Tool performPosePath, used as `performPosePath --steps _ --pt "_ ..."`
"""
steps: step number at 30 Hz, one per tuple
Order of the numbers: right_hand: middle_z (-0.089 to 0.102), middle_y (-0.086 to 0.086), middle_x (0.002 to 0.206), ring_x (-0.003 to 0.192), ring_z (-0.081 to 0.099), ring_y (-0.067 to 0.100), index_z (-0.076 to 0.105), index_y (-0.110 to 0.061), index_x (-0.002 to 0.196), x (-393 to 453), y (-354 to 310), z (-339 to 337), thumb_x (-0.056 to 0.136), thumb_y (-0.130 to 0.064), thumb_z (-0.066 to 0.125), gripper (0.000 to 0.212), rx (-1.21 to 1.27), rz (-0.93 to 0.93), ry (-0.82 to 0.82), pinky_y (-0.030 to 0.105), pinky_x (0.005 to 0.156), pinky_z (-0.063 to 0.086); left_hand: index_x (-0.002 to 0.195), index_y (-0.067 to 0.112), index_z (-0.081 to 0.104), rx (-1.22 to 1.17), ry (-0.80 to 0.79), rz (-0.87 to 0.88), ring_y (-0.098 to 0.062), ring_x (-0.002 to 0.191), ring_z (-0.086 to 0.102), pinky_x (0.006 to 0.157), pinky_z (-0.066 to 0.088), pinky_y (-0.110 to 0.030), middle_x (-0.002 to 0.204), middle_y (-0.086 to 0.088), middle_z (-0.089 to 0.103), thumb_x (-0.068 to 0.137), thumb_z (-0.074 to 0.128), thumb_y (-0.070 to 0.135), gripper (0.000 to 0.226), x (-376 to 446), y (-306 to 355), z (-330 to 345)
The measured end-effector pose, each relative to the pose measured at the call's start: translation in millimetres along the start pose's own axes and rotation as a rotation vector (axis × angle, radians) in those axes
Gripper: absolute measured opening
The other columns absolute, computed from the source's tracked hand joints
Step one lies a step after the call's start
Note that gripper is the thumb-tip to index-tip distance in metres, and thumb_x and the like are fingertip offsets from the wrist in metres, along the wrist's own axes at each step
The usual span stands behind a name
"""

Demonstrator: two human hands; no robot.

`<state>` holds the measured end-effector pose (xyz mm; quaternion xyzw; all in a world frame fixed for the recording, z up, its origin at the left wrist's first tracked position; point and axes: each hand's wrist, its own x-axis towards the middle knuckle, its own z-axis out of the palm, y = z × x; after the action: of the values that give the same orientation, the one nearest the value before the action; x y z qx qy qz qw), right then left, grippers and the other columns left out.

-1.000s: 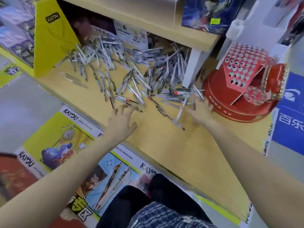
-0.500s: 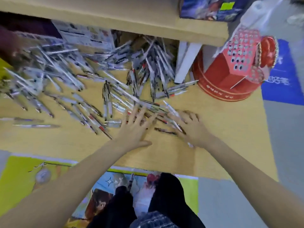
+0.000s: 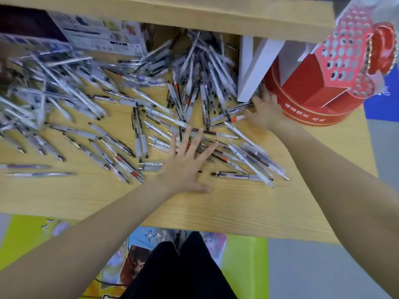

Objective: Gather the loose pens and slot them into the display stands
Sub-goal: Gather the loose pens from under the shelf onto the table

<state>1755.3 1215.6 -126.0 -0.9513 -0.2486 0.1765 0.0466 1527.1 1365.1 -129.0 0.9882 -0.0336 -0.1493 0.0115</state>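
Left hand (image 3: 185,162): spread flat, fingers straight and apart, pressed on the near pens.
Right hand (image 3: 266,112): fingers extended, laid against the red stand's base, beside pens; nothing is gripped.
Pens (image 3: 90,100): slim, silvery-clear, scattered across the shelf from far left to centre right.
Display stand (image 3: 319,98): red cardboard, round base, perforated top, far right.
Shelf (image 3: 216,203): pale wood-grain board.
White divider (image 3: 252,67): set upright, left of the stand.

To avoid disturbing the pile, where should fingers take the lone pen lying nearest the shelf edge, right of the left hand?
Pinch that pen at mid-barrel from above, fingers across its width. It lies flat, roughly parallel to the wooden shelf edge, its near side clear.
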Motion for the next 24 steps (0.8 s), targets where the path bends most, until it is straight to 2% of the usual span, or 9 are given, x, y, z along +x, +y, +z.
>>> performPosePath --steps 6,8,9,12,14,17,20,22,24 --pt "0.022 0.017 0.153 0.141 0.018 0.034 0.031 -0.003 0.143 -46.3 22.0 13.3 0.085 -0.061 0.038 0.083 0.036 -0.178 0.014 0.037 0.115 0.012 0.137 0.031 -0.033 -0.051 0.017 -0.017 -0.034 0.134 -0.034 0.110 -0.013 -0.059 0.153 -0.012 -0.026 0.069 0.041 0.083 0.113 -5.0 1.2 -1.9" --pt "0.024 0.014 0.154 0.141 0.019 0.030 0.033 -0.003 0.143 -72.5 27.0 13.9 0.092 -0.050 0.046 0.071 0.074 -0.217 -0.006 0.035 0.115 0.013 0.138 0.035 -0.031 -0.086 0.056 -0.006 -0.032 0.134 -0.034 0.109 -0.014 -0.057 0.154 -0.012 -0.023 0.072 0.048 0.078 0.112 -7.3 5.8 -1.0" --pt "0.026 0.013 0.153 0.141 0.022 0.029 0.035 -0.003 0.142 -84.8 31.1 15.2 0.092 -0.049 0.048 0.069 0.086 -0.244 -0.029 0.036 0.115 0.016 0.139 0.035 -0.026 -0.098 0.092 0.008 -0.032 0.135 -0.030 0.109 -0.014 -0.057 0.155 -0.013 -0.019 0.072 0.052 0.075 0.110 -7.8 8.5 0.1" --pt "0.042 0.009 0.143 0.131 0.037 0.031 0.055 -0.009 0.128 -115.4 40.6 11.8 0.082 -0.069 0.040 0.077 0.101 -0.267 0.003 0.046 0.107 0.031 0.145 0.033 -0.002 -0.073 0.176 0.054 -0.042 0.142 -0.003 0.107 -0.006 -0.060 0.157 -0.018 0.005 0.068 0.060 0.073 0.107 -5.2 12.9 3.8" --pt "0.047 0.010 0.134 0.122 0.044 0.034 0.060 -0.010 0.121 -115.3 39.6 2.8 0.084 -0.060 0.039 0.066 0.242 -0.209 0.132 0.044 0.102 0.033 0.146 0.033 0.011 -0.036 0.206 0.084 -0.045 0.140 0.012 0.106 0.002 -0.062 0.155 -0.019 0.015 0.066 0.061 0.072 0.102 -1.9 15.2 6.5" --pt "0.040 0.008 0.138 0.132 0.034 0.031 0.045 -0.013 0.137 -82.6 22.6 -1.1 0.095 -0.038 0.047 0.049 0.476 -0.046 0.215 0.034 0.106 0.024 0.145 0.035 0.023 -0.004 0.241 0.165 -0.043 0.140 0.015 0.104 0.004 -0.063 0.154 -0.016 0.021 0.072 0.061 0.067 0.088 0.6 19.1 8.5" --pt "0.024 0.007 0.153 0.139 0.019 0.033 0.039 -0.028 0.141 -53.7 -2.9 21.7 0.092 -0.048 0.043 0.053 0.295 0.014 0.128 0.046 0.111 0.016 0.142 0.033 0.035 0.011 0.237 0.181 -0.039 0.140 0.020 0.104 0.003 -0.063 0.152 -0.011 0.031 0.081 0.046 0.063 0.069 2.1 19.9 9.8" --pt "0.016 0.005 0.156 0.142 0.015 0.032 0.044 -0.023 0.139 -58.8 -8.9 33.4 0.096 -0.039 0.046 0.046 0.218 -0.001 0.131 0.047 0.112 0.014 0.139 0.032 0.040 -0.003 0.229 0.149 -0.039 0.138 0.028 0.104 0.008 -0.063 0.148 -0.011 0.038 0.084 0.038 0.060 0.061 2.5 18.2 11.9" --pt "0.020 0.006 0.156 0.141 0.022 0.027 0.046 -0.007 0.136 -78.7 -6.7 33.1 0.098 -0.030 0.045 0.045 0.250 -0.090 0.138 0.040 0.114 0.018 0.135 0.029 0.047 -0.020 0.248 0.110 -0.038 0.136 0.032 0.105 0.016 -0.064 0.145 -0.013 0.042 0.086 0.032 0.058 0.059 0.8 13.9 14.3"
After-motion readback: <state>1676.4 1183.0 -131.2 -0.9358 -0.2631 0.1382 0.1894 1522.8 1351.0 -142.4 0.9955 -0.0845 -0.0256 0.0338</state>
